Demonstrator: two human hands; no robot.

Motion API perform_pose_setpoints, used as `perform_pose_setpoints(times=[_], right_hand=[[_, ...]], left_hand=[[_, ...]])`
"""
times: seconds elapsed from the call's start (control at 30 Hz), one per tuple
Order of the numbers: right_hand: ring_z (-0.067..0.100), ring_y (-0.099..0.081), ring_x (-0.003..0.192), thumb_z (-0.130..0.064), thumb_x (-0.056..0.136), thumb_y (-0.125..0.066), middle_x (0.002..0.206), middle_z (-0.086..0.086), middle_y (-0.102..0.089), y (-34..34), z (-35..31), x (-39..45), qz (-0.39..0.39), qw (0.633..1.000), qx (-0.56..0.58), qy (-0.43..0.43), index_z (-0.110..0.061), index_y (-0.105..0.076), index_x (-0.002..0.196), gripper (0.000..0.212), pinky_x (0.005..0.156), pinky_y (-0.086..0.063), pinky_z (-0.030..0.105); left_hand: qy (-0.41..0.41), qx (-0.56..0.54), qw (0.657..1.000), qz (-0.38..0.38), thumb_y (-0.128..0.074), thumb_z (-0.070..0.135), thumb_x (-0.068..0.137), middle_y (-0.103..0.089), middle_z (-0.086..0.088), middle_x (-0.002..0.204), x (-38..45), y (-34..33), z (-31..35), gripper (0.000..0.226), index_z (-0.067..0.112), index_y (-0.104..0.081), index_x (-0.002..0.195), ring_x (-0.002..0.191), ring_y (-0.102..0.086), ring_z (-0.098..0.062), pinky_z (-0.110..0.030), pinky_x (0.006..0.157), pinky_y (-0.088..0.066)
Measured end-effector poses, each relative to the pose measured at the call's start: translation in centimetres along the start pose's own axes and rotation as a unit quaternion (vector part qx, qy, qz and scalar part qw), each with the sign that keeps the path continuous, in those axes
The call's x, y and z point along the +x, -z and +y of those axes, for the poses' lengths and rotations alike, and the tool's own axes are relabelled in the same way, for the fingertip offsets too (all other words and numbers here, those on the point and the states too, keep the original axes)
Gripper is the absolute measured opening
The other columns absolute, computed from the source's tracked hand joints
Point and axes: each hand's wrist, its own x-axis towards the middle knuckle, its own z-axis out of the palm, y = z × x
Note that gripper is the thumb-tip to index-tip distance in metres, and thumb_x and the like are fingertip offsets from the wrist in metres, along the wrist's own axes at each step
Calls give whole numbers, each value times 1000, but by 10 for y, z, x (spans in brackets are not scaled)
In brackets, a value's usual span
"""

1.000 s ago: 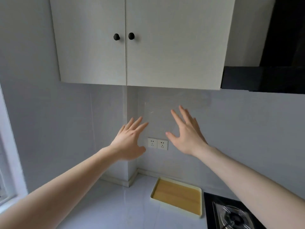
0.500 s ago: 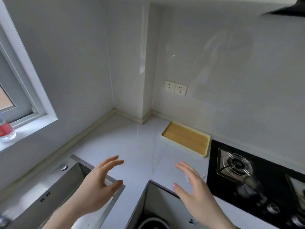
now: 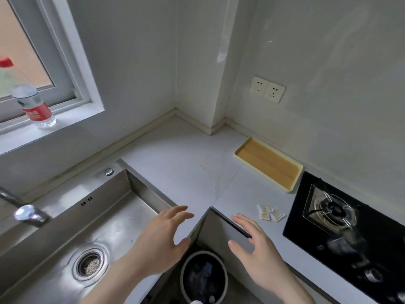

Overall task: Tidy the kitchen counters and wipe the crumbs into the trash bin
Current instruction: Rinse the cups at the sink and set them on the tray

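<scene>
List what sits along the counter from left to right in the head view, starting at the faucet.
Faucet → sink → crumbs → small packets → gas hob. The tray overlaps these across, so I leave it out.

crumbs (image 3: 206,166): scattered mid-counter (image 3: 175,154) | trash bin (image 3: 203,276): round, open, below counter corner

Sink (image 3: 122,218): brushed stainless steel, satin sheen, faint scuffs on the floor. Tap (image 3: 26,212): polished chrome, mirror-bright. Counter (image 3: 175,154): pale stone-look slab, smooth, matt, with a thin scatter of crumbs (image 3: 205,165). Tray (image 3: 268,164): cream plastic rim, wood-grain base. Hob (image 3: 341,224): black glass, highly glossy; burner metal dull grey. Wrappers (image 3: 270,212): crinkled paper-like sachets. Bottle (image 3: 30,99): clear plastic, red label. Wall tiles (image 3: 328,62): glossy, reflective. Bin (image 3: 203,275): smooth rim, dark liner.
</scene>
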Motion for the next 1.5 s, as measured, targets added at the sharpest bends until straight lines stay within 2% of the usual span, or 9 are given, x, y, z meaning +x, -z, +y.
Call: perform_pose_setpoints(times=[0.2,0.5,0.63,0.77,0.9,1.0,1.27,1.37,1.5], right_hand=[[-10,-38,135,-43,93,-66,144,-40,-37,1,1,3,-37,998,-22,41,-56,-46,134,47,116,-37,32],[-15,-52,119,-27,88,-75,134,-30,-53,-6,6,-4,-160,978,-42,126,-55,-54,124,50,97,-45,16],[-7,-54,122,-29,88,-75,130,-30,-57,-22,6,-9,-231,958,-53,162,-57,-54,124,51,105,-49,27],[-20,-49,118,-32,91,-71,129,-35,-54,-51,-3,-24,-307,925,-65,214,-58,-52,126,48,94,-45,10],[-17,-48,121,-40,92,-67,133,-36,-51,-83,-20,-49,-363,893,-78,256,-56,-49,131,46,105,-46,24],[-15,-48,121,-42,93,-66,132,-35,-49,-104,-39,-65,-396,870,-88,281,-54,-48,134,47,106,-45,23],[-16,-53,115,-39,91,-69,126,-31,-57,-166,-72,-73,-417,859,-87,285,-58,-51,127,44,97,-50,20],[-17,-55,112,-34,91,-71,123,-29,-60,-203,-86,-74,-413,863,-87,276,-56,-54,125,44,88,-49,13],[-10,-61,109,-28,89,-73,121,-35,-61,-262,-112,-83,-415,867,-83,262,-54,-58,120,43,87,-50,18]], left_hand=[[42,-6,999,24,-53,50,93,-31,26,157,-24,-16,12,55,45,-39,146,147,-27,-3,-34,121,-32],[214,-9,970,113,-56,45,94,-33,27,154,-136,-40,19,52,42,-44,144,143,-32,-2,-23,117,-29],[293,-33,942,160,-53,41,94,-32,33,151,-191,-58,36,49,42,-45,143,140,-34,4,-16,113,-30],[362,-40,907,210,-55,43,90,-37,35,146,-251,-75,50,47,44,-49,137,133,-40,7,-17,109,-35],[420,-47,866,267,-59,46,87,-44,38,136,-317,-85,58,45,45,-54,131,127,-46,10,-22,107,-41],[456,-51,833,309,-63,42,87,-47,40,131,-354,-83,57,43,44,-56,129,120,-50,11,-23,101,-48],[477,-56,807,344,-65,39,92,-52,39,118,-383,-52,18,34,46,-56,124,105,-53,16,-16,87,-52],[470,-67,813,337,-61,42,90,-55,34,117,-392,-36,-19,36,46,-56,125,103,-56,11,-21,90,-53],[490,-93,793,351,-65,39,91,-58,27,114,-423,-7,-84,37,46,-56,126,94,-62,3,-22,84,-57]])
